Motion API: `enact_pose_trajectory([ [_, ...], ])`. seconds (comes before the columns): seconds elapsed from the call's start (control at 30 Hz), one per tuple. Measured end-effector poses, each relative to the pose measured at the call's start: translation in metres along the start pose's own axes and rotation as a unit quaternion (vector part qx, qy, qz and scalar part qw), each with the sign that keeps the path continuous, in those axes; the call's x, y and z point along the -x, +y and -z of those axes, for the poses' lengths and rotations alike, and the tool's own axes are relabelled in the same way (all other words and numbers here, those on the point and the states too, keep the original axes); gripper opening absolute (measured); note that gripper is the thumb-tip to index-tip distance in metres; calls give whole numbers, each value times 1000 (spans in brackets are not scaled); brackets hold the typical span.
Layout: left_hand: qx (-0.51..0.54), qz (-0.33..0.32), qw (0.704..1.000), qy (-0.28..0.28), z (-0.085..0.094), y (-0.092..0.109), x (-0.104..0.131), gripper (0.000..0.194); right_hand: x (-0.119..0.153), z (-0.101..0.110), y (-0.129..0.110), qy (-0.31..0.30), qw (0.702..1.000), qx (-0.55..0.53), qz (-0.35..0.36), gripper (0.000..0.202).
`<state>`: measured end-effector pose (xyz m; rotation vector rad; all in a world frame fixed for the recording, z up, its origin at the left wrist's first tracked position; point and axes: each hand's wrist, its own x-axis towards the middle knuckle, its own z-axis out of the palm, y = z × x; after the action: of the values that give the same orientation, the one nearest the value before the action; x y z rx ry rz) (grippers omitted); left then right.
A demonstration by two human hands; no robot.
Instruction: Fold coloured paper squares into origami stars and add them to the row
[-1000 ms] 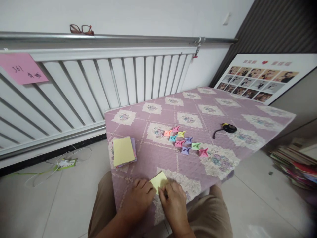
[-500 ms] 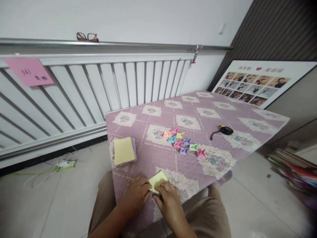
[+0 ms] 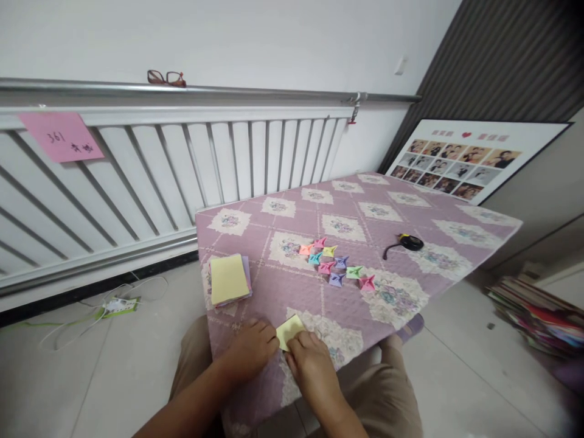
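Observation:
A small yellow paper [image 3: 290,330] lies near the front edge of the cloth-covered table [image 3: 283,292], between my two hands. My left hand [image 3: 255,348] has its fingers curled together at the paper's left edge. On the paper's lower right part, my right hand [image 3: 311,364] presses with its fingers together, gripping that edge. A stack of square papers [image 3: 229,280], yellow on top, sits at the table's left side. Several small folded paper pieces [image 3: 336,263] in pink, orange, blue, yellow, green and purple stand in slanting rows beyond my right hand.
A black and yellow object with a strap [image 3: 410,243] lies on the table's right part. Behind the table run a white radiator [image 3: 269,152] and a pipe holding glasses [image 3: 166,78]. A photo board [image 3: 469,161] leans at the back right.
The view has shifted slightly. My left hand's fingers have drawn in closer at the paper's left edge, and my right hand still holds the paper's lower right side.

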<state>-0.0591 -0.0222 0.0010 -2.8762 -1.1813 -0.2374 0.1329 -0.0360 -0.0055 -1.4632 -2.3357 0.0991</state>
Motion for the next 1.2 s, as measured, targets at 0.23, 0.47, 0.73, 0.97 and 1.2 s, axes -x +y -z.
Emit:
enact_pose_trajectory([
  [0.23, 119, 139, 947, 263, 41, -1, 0, 21, -10, 20, -8, 55, 965, -240, -85, 18],
  [0.47, 238, 192, 928, 214, 20, 8, 9, 23, -11, -2, 11, 19, 940, -290, -176, 15],
  [0.73, 249, 170, 953, 40, 0, 36, 13, 40, 4, -10, 17, 33, 985, -117, -119, 13],
  [0.97, 219, 165, 962, 13, 0, 37, 10, 18, 7, -4, 18, 43, 996, -82, 8, 18],
  [1.2, 196, 152, 968, 38, -6, 36, 10, 6, 21, 4, 18, 12, 988, -156, 19, 29],
])
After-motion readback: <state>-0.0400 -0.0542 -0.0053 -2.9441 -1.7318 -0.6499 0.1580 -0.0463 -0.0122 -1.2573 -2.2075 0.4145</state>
